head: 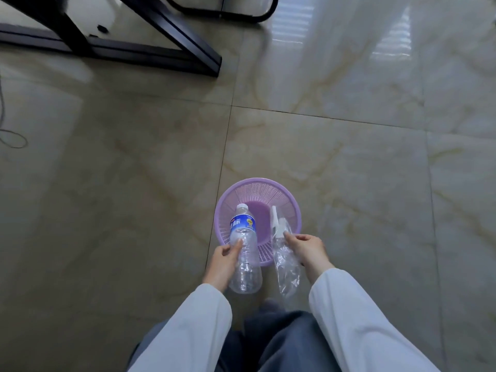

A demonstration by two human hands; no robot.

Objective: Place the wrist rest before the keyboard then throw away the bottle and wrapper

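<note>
A purple mesh waste basket [264, 189] stands on the tiled floor below me. My left hand [222, 260] grips a clear empty plastic bottle [245, 253] with a blue label and white cap, its cap end pointing over the basket's left rim. My right hand [308, 248] pinches a clear plastic wrapper [285, 267] with a white end, held over the basket's right rim. The basket's bottom looks bare. The wrist rest and keyboard are out of view.
Black metal desk legs [171, 30] stand on the floor at the upper left, and a black chair base [257, 14] at the top. A thin cable [13, 138] loops at the far left. My legs [268, 336] fill the bottom.
</note>
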